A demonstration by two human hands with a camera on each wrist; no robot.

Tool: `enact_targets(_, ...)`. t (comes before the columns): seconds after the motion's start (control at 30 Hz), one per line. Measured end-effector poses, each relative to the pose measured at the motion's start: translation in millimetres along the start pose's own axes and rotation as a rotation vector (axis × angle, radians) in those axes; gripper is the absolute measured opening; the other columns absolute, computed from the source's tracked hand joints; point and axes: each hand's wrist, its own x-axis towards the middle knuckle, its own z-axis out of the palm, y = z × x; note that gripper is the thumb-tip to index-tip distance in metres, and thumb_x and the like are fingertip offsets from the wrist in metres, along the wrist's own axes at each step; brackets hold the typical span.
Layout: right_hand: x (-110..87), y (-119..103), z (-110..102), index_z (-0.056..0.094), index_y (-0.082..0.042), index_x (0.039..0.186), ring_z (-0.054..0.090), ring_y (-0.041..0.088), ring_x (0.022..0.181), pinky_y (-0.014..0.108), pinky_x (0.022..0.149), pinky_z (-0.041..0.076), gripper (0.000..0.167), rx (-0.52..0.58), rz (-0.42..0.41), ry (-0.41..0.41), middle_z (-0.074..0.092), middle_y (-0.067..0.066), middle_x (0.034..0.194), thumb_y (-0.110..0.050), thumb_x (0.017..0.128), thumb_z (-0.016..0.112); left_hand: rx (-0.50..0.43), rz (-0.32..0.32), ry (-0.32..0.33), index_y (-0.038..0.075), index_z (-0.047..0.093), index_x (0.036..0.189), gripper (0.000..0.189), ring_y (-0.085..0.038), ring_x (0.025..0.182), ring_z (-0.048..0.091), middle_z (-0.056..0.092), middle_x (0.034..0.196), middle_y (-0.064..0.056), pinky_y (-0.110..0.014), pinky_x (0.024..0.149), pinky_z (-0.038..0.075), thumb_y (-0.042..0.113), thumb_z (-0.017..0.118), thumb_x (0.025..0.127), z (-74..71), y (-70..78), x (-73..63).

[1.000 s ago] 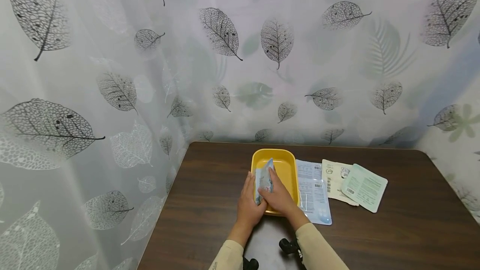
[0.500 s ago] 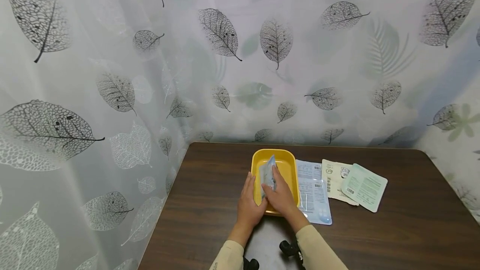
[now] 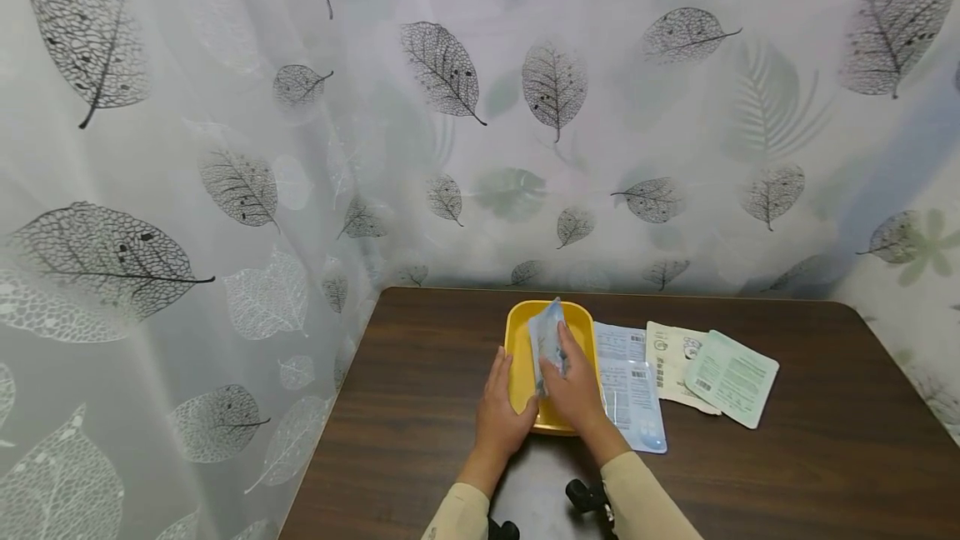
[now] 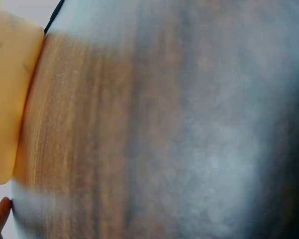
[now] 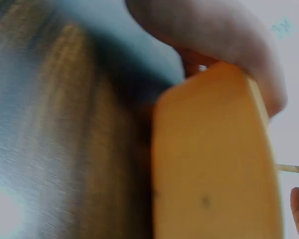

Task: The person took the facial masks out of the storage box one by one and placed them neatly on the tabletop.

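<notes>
In the head view my right hand (image 3: 579,392) pinches a pale blue sachet (image 3: 547,338) between thumb and fingers, tilted over the yellow tray (image 3: 516,348). Its lower part is behind the thumb. My left hand (image 3: 501,417) lies along the tray's near left corner, fingers fairly straight against the outer side, its thumb close to the near rim. The left wrist view catches fingertips (image 4: 1,211) just below the tray wall (image 4: 10,94). In the right wrist view my right hand (image 5: 219,37) arches over the tray's end (image 5: 214,154).
Right of the tray lies a blue printed packet (image 3: 630,402), partly under the tray's edge in this view. Beyond it, a cream packet (image 3: 667,365) is overlapped by a mint green one (image 3: 735,377). The brown wooden table (image 3: 420,357) backs onto a leaf-patterned curtain (image 3: 480,148).
My right hand has shifted right with the sachet, which has moved away from the left hand toward the tray's far side. The left hand stays at the tray's corner.
</notes>
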Motion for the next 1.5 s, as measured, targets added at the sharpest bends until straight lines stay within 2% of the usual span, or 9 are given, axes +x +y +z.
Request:
enact_targets(0.3, 3.2, -11, -38, 0.031, -0.019, 0.162, 0.046, 0.032, 0.145, 0.051, 0.117, 0.038, 0.063, 0.076, 0.048, 0.159, 0.036, 0.009, 0.166, -0.022, 0.103, 0.054, -0.038, -0.010, 0.003, 0.007, 0.043, 0.153, 0.079, -0.030, 0.146, 0.046, 0.035, 0.166, -0.010, -0.052, 0.112, 0.045, 0.028, 0.070, 0.082, -1.1, 1.2, -0.6)
enact_targets(0.5, -1.0, -5, -78, 0.036, -0.026, 0.159, 0.043, 0.022, 0.147, 0.027, 0.116, 0.038, 0.059, 0.206, 0.148, 0.299, 0.038, 0.000, 0.165, -0.025, 0.104, 0.054, -0.037, -0.016, -0.012, 0.008, 0.043, 0.154, 0.078, -0.029, 0.146, 0.046, 0.035, 0.166, -0.011, -0.052, 0.111, 0.046, 0.029, 0.070, 0.083, -2.1, 2.2, -0.5)
enact_targets(0.63, -3.9, 10, -105, 0.039, -0.027, 0.158, 0.037, 0.020, 0.152, 0.010, 0.108, 0.039, 0.057, 0.289, 0.225, 0.423, 0.036, -0.001, 0.166, -0.025, 0.103, 0.055, -0.050, -0.023, -0.020, 0.008, 0.041, 0.155, 0.079, -0.028, 0.147, 0.045, 0.034, 0.167, -0.011, -0.052, 0.113, 0.044, 0.029, 0.069, 0.084, -2.7, 1.8, -0.3)
enact_targets(0.8, -13.8, 44, -131, 0.043, -0.020, 0.156, 0.033, 0.016, 0.154, 0.010, 0.107, 0.040, 0.057, 0.452, 0.325, 0.551, 0.034, 0.000, 0.167, -0.017, 0.101, 0.058, -0.047, -0.018, -0.020, 0.008, 0.041, 0.155, 0.079, -0.029, 0.147, 0.045, 0.034, 0.167, -0.011, -0.054, 0.113, 0.044, 0.028, 0.069, 0.084, -3.5, 1.5, 0.2)
enact_targets(0.9, -23.1, 64, -140, 0.043, -0.018, 0.156, 0.032, 0.012, 0.153, 0.010, 0.110, 0.038, 0.057, 0.478, 0.397, 0.583, 0.034, -0.001, 0.167, -0.017, 0.100, 0.059, -0.038, -0.021, -0.021, 0.009, 0.041, 0.155, 0.078, -0.029, 0.147, 0.045, 0.033, 0.167, -0.010, -0.053, 0.112, 0.045, 0.029, 0.069, 0.085, -3.6, 1.4, 0.5)
enact_targets(1.07, -41.1, 88, -148, 0.043, -0.017, 0.156, 0.026, 0.010, 0.154, 0.019, 0.121, 0.028, 0.057, 0.356, 0.504, 0.553, 0.032, 0.000, 0.167, -0.024, 0.101, 0.058, -0.042, -0.023, -0.028, 0.009, 0.041, 0.155, 0.077, -0.028, 0.146, 0.046, 0.033, 0.167, -0.009, -0.054, 0.111, 0.046, 0.029, 0.068, 0.085, -3.0, 1.4, 0.4)
enact_targets(1.17, -51.4, 98, -150, 0.039, -0.016, 0.157, 0.023, 0.020, 0.158, 0.035, 0.127, 0.023, 0.058, 0.194, 0.510, 0.485, 0.029, 0.005, 0.168, -0.030, 0.103, 0.054, -0.041, -0.022, -0.030, 0.009, 0.040, 0.155, 0.078, -0.029, 0.146, 0.046, 0.033, 0.167, -0.009, -0.054, 0.111, 0.045, 0.029, 0.068, 0.085, -2.2, 1.2, 0.3)
enact_targets(1.33, -66.0, 112, -155, 0.041, -0.004, 0.154, 0.024, 0.045, 0.154, 0.060, 0.124, 0.019, 0.061, -0.168, 0.414, 0.383, 0.030, 0.023, 0.165, -0.032, 0.102, 0.054, -0.041, -0.024, -0.028, 0.008, 0.040, 0.155, 0.078, -0.029, 0.147, 0.045, 0.032, 0.167, -0.010, -0.054, 0.112, 0.045, 0.027, 0.068, 0.085, -1.8, 0.7, 0.2)
enact_targets(1.5, -73.4, 123, -159, 0.044, 0.006, 0.149, 0.019, 0.049, 0.154, 0.069, 0.120, 0.011, 0.065, -0.372, 0.305, 0.289, 0.035, 0.035, 0.157, -0.035, 0.100, 0.056, -0.048, -0.041, -0.036, 0.008, 0.040, 0.156, 0.078, -0.028, 0.148, 0.044, 0.031, 0.168, -0.008, -0.053, 0.114, 0.044, 0.028, 0.067, 0.085, -1.8, -0.2, -0.1)
